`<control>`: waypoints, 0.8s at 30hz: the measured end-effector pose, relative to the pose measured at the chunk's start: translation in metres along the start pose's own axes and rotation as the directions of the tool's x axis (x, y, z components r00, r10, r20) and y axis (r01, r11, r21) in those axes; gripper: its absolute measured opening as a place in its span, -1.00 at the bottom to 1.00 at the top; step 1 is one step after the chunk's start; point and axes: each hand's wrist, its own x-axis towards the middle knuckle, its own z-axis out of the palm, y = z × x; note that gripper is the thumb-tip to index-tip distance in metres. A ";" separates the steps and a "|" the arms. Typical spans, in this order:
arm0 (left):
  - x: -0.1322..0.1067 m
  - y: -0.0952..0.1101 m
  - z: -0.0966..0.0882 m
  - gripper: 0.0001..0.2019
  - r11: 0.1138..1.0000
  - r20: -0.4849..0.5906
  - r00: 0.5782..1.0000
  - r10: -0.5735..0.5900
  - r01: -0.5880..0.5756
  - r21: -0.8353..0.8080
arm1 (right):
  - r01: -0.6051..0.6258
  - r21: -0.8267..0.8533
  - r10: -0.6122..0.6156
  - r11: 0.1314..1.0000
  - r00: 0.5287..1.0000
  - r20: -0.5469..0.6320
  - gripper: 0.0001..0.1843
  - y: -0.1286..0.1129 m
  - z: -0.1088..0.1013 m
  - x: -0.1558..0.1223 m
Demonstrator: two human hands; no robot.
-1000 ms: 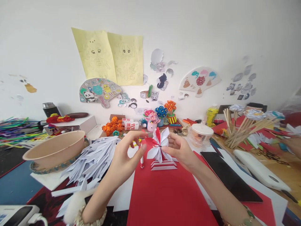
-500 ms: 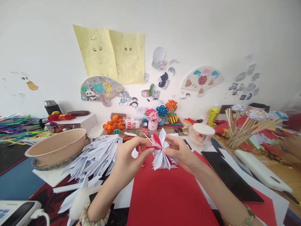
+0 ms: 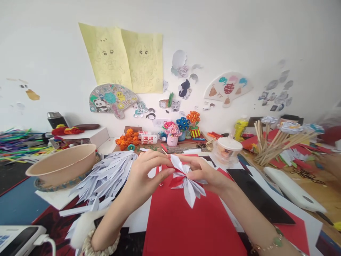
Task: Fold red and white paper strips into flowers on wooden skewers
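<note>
A folded paper flower [image 3: 189, 190] with white petals and a red part is held between my two hands above a red sheet [image 3: 191, 227]. My left hand [image 3: 149, 174] pinches its left side, thumb and fingers at the red petals. On the other side my right hand [image 3: 206, 174] grips the flower, thumb pressed near its centre and fingers partly hidden behind. Beside my left hand lies a pile of folded white paper strips [image 3: 106, 177].
A beige oval bowl [image 3: 62, 163] stands left. To the right are a black phone-like slab [image 3: 258, 193], a white power bank [image 3: 294, 188], a lidded tub [image 3: 227, 149] and wooden sticks [image 3: 274, 145] with paper flowers. Another person's hand [image 3: 333, 165] shows blurred at the far right.
The paper flower has turned in my fingers: its long white petals now point down to the right, and the red petals have swung to the lower left. Both hands stay on it.
</note>
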 end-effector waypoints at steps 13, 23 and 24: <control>-0.002 0.005 -0.008 -0.91 0.966 0.077 0.988 -0.131 0.145 -0.215 | -0.070 0.125 0.051 0.990 0.988 0.146 -0.41 0.007 -0.005 0.002; 0.000 0.006 -0.010 -0.90 0.933 0.181 0.966 -0.186 0.232 -0.276 | -0.091 0.035 0.085 0.995 0.985 0.148 -0.32 0.005 -0.003 0.002; 0.000 0.006 -0.010 -0.89 0.935 0.194 0.963 -0.189 0.236 -0.263 | -0.099 0.014 0.096 0.995 0.985 0.145 -0.31 0.005 -0.002 0.002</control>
